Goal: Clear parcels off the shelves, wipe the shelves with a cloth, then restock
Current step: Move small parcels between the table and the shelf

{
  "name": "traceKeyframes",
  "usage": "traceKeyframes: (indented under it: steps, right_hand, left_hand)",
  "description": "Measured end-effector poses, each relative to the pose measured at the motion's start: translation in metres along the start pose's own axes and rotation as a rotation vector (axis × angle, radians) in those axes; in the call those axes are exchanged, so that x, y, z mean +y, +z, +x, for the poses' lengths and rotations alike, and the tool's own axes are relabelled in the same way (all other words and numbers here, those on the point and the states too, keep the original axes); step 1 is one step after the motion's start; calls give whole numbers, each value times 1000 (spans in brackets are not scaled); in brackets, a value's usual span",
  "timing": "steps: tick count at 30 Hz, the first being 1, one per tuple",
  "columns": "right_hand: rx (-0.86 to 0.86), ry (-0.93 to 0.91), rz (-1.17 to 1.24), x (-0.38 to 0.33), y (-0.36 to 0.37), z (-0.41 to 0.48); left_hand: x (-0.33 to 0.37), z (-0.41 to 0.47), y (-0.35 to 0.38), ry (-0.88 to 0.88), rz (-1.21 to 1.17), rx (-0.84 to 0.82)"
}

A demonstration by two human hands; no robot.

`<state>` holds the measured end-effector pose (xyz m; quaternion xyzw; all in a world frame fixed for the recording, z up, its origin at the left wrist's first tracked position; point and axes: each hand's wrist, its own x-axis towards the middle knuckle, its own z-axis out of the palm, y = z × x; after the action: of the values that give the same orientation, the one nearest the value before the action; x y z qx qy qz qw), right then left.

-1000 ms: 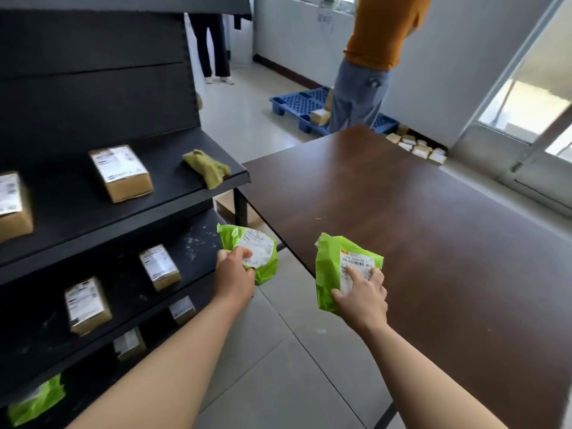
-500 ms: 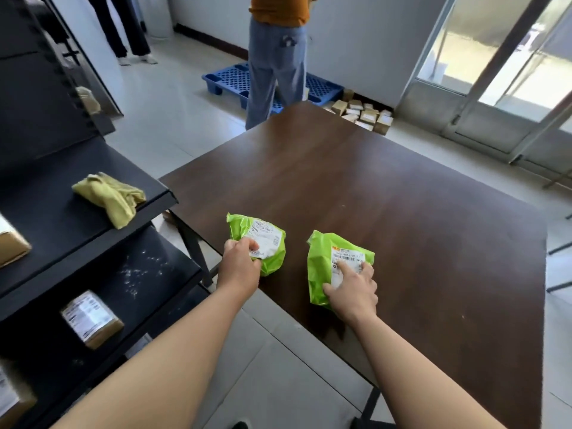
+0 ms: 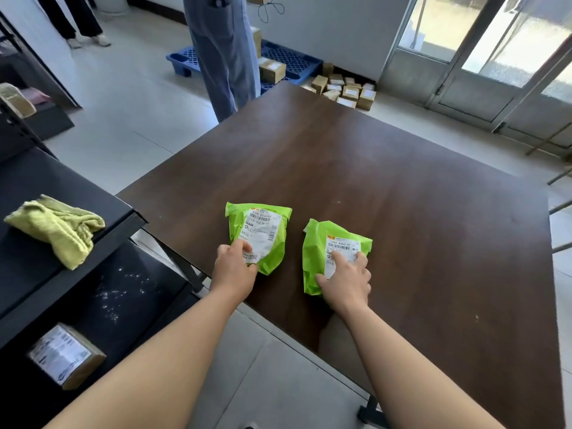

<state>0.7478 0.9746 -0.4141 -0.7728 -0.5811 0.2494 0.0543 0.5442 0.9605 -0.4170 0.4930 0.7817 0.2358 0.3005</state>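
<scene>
Two green parcel bags with white labels lie side by side on the dark brown table (image 3: 387,181), near its front left edge. My left hand (image 3: 233,269) pinches the near corner of the left green bag (image 3: 263,233). Fingers of my right hand (image 3: 346,280) curl over the near end of the right green bag (image 3: 322,252), thumb at its side. The black shelves (image 3: 46,187) stand at the left. A yellow-green cloth (image 3: 58,227) lies crumpled on the upper shelf. One brown box parcel (image 3: 66,356) sits on the dusty lower shelf.
A person in blue trousers (image 3: 226,54) stands at the table's far corner. Behind are a blue pallet (image 3: 288,61) and several brown boxes (image 3: 346,91) on the floor. Another person's legs (image 3: 77,23) show at the top left. Glass doors (image 3: 495,41) are at the right.
I have turned from the shelves to the table. Both green bags have moved from the air beside the shelf onto the tabletop, still in my hands.
</scene>
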Motion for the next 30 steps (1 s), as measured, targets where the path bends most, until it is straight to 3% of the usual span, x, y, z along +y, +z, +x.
traceKeyframes:
  steps: [6, 14, 22, 30]
  right_hand:
    - [7, -25, -60, -1, 3, -3]
    - [-2, -228, 10, -3, -7, -30]
    - [-139, -519, 87, -10, 4, -79]
    - [-306, -708, 70, -45, 56, -143]
  left_hand:
    - [1, -8, 2, -8, -17, 41]
    - [1, -56, -4, -124, -50, 170]
    - [-29, -130, -7, -281, -158, 261]
    - [-104, -205, -30, -473, -189, 429]
